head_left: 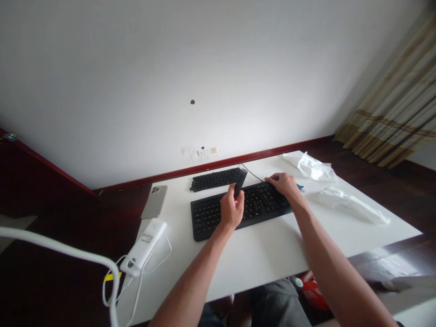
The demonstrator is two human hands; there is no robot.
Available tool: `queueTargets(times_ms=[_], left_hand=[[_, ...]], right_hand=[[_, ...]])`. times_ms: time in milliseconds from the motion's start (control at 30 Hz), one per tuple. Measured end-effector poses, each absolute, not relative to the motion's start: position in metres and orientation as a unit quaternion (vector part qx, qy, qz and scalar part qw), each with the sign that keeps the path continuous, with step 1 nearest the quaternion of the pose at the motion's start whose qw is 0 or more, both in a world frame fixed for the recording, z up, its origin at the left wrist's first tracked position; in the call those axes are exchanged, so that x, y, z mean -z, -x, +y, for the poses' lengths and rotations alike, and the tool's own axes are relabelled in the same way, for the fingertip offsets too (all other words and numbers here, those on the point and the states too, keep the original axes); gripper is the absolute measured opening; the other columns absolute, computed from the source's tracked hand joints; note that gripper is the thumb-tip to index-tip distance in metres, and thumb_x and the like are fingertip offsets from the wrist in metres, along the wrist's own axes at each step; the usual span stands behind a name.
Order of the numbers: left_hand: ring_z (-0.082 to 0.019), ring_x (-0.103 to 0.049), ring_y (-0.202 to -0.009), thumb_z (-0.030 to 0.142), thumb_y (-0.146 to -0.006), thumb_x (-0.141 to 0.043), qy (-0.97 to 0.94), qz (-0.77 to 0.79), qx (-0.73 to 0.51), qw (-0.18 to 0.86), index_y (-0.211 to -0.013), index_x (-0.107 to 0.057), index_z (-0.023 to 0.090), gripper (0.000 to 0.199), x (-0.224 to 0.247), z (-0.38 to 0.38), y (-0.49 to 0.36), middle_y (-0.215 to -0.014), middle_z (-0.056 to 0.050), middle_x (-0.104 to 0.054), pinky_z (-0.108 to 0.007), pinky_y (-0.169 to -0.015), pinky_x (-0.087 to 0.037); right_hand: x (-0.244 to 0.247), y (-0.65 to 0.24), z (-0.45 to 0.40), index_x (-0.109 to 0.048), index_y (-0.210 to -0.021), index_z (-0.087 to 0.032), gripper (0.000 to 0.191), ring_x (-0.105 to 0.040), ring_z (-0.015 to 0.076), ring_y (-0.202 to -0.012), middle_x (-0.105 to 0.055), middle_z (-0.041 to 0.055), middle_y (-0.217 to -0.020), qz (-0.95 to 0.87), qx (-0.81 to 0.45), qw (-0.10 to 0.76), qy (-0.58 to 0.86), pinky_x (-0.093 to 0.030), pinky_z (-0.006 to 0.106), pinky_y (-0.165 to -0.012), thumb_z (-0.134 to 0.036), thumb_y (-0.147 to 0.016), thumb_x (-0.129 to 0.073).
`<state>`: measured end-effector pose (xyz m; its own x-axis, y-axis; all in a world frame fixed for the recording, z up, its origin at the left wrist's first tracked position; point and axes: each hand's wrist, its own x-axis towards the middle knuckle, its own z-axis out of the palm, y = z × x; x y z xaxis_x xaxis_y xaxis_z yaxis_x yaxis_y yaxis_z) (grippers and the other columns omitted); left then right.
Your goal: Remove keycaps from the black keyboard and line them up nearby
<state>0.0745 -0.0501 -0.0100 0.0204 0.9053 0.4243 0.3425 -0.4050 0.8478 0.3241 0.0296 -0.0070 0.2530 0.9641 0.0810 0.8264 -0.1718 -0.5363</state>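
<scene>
A black keyboard (207, 215) lies slightly askew on the white table. Over its middle, my left hand (232, 209) is closed around a dark oblong piece (240, 180) that points up and away; its exact kind is unclear. My right hand (283, 184) rests at the keyboard's far right edge, fingers drawn together and their tips at the rim. Whatever these fingers grip is hidden. A small blue item (300, 187) shows just beyond the right wrist. Behind the keyboard sits a black panel of keys (214, 179), and a thin black cable (252, 172) runs back from the keyboard.
At the left edge of the table (259, 268) are a phone (154, 202) and a white power strip (145, 245) with looped cords. A thick white tube (68, 250) crosses the lower left. Crumpled white plastic wrapping (311, 166) lies on the right side.
</scene>
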Motion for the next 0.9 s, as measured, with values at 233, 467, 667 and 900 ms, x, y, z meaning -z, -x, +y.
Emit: queueTargets(times_ms=[233,467,667,900], left_hand=[[-0.022,-0.072,-0.085,0.043,-0.106,-0.046,-0.670,0.464,-0.509,0.276,-0.123,-0.061,0.022,0.031,0.009,-0.053,-0.076,-0.100,-0.009,-0.074,-0.029,-0.072,-0.056],[-0.019,-0.070,-0.082,0.041,-0.106,-0.047,-0.680,0.462,-0.498,0.277,-0.123,-0.061,0.021,0.030,0.009,-0.054,-0.079,-0.100,-0.008,-0.074,-0.026,-0.070,-0.055],[-0.019,-0.071,-0.084,0.040,-0.105,-0.047,-0.692,0.458,-0.486,0.276,-0.124,-0.060,0.022,0.029,0.009,-0.056,-0.079,-0.100,-0.007,-0.074,-0.025,-0.072,-0.056],[-0.018,-0.069,-0.078,0.039,-0.105,-0.047,-0.699,0.462,-0.477,0.264,-0.123,-0.060,0.022,0.028,0.008,-0.057,-0.079,-0.092,-0.005,-0.072,-0.025,-0.070,-0.055]], right_hand=[[0.002,-0.313,0.026,-0.081,-0.086,-0.021,0.030,-0.069,0.0277,-0.082,-0.077,0.0110,-0.082,-0.605,-0.140,0.237,0.747,-0.045,0.033,-0.071,-0.048,-0.086,-0.069],[0.001,-0.304,0.025,-0.082,-0.086,-0.019,0.033,-0.070,0.0262,-0.078,-0.077,0.0113,-0.078,-0.620,-0.129,0.238,0.737,-0.044,0.031,-0.069,-0.050,-0.088,-0.068],[0.004,-0.300,0.027,-0.082,-0.088,-0.019,0.032,-0.071,0.0277,-0.079,-0.078,0.0128,-0.081,-0.625,-0.110,0.227,0.739,-0.044,0.033,-0.069,-0.049,-0.088,-0.070],[0.006,-0.292,0.027,-0.082,-0.088,-0.020,0.032,-0.071,0.0279,-0.080,-0.077,0.0126,-0.080,-0.634,-0.099,0.219,0.735,-0.043,0.033,-0.071,-0.050,-0.087,-0.071]])
